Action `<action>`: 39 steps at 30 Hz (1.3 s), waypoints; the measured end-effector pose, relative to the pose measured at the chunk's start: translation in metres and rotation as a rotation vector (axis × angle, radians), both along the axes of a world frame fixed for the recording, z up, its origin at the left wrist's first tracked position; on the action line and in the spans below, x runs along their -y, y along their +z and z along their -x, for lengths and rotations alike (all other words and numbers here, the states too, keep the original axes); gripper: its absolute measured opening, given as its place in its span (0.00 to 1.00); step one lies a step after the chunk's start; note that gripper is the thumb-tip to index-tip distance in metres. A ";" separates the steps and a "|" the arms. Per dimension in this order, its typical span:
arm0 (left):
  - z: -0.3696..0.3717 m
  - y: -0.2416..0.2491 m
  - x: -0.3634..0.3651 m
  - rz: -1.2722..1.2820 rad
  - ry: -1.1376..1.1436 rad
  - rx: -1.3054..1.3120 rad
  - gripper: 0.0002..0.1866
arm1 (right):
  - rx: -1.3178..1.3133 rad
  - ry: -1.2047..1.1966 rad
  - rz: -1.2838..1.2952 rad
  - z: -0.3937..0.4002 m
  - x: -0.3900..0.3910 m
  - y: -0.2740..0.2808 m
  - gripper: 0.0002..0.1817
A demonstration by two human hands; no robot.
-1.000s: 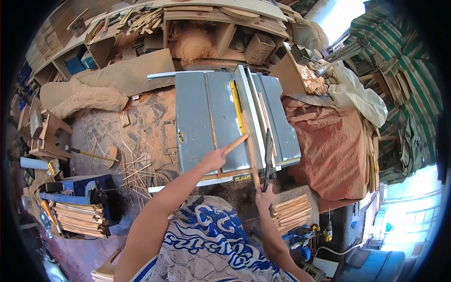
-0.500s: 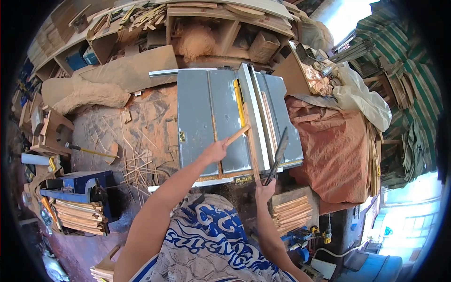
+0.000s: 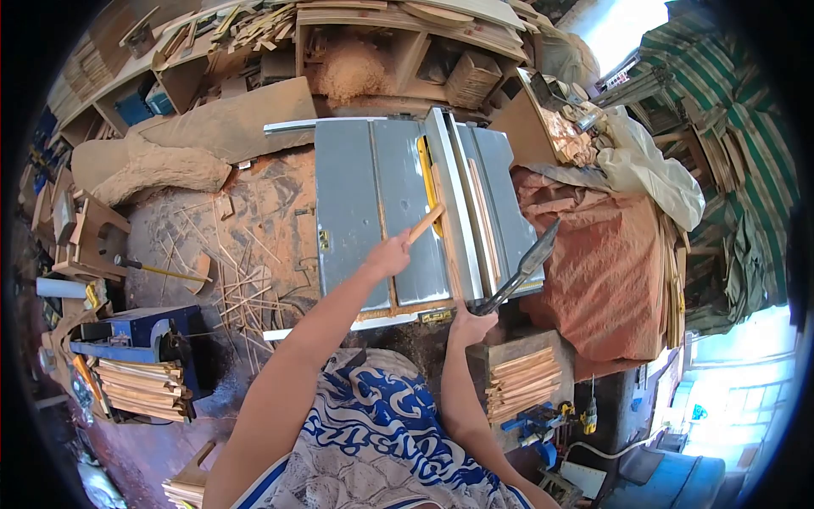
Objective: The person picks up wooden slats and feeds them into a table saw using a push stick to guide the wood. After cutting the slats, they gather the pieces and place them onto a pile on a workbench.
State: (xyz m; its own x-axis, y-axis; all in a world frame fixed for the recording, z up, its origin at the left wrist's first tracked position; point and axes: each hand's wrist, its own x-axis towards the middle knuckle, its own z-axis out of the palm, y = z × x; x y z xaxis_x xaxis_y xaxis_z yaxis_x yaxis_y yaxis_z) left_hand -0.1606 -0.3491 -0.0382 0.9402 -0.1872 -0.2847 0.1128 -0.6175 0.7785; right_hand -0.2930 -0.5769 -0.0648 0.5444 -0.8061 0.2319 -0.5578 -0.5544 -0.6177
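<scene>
My left hand is closed around a short wooden stick, whose far end lies by the yellow blade insert of the grey table saw. At the saw's near edge, my right hand grips a dark, long tool that slants up and to the right over the table's corner. A long wood strip runs along the left side of the metal fence, its near end at my right hand. More thin strips lie right of the fence.
Stacked wood pieces stand near the saw's right front corner. A reddish dusty cover drapes over something to the right. Thin offcuts litter the floor at left. Shelves with sawdust stand behind.
The dark tool has swung to the right and tilted lower, with my right hand turning. My left hand and its stick have shifted slightly left and up in view.
</scene>
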 end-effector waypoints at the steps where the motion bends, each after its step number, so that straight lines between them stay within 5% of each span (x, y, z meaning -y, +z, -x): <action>1: 0.007 -0.001 0.001 -0.002 -0.003 -0.002 0.28 | 0.003 -0.017 -0.010 0.001 -0.002 0.001 0.47; 9: 0.035 0.006 0.011 0.036 0.024 -0.036 0.28 | -0.073 -0.027 -0.130 0.010 0.002 0.014 0.49; 13: 0.034 0.014 0.007 0.018 0.018 -0.059 0.27 | 0.139 0.240 0.013 0.046 0.018 0.013 0.37; 15: 0.032 0.000 0.011 -0.006 0.025 0.011 0.27 | 0.195 0.582 0.088 0.094 0.024 0.040 0.32; 19: 0.030 -0.013 0.012 0.002 0.012 0.024 0.27 | -0.450 0.554 -0.380 0.192 0.001 0.138 0.32; 23: 0.033 -0.011 0.010 0.018 0.029 0.031 0.27 | -0.350 0.687 -0.142 0.249 0.016 0.121 0.32; 31: 0.032 0.001 0.010 -0.004 -0.002 0.007 0.28 | -0.693 0.691 0.112 0.235 0.012 0.115 0.46; 39: 0.029 0.003 0.012 -0.003 -0.009 -0.014 0.28 | -0.730 0.652 0.038 0.228 0.006 0.127 0.47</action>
State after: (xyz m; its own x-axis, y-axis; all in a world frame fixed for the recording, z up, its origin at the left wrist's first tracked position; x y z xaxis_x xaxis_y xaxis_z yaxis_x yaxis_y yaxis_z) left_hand -0.1899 -0.3615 -0.0351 0.9343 -0.1945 -0.2986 0.1183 -0.6210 0.7748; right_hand -0.5214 -0.5833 0.0617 0.9005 -0.2955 -0.3191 -0.3731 -0.9019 -0.2175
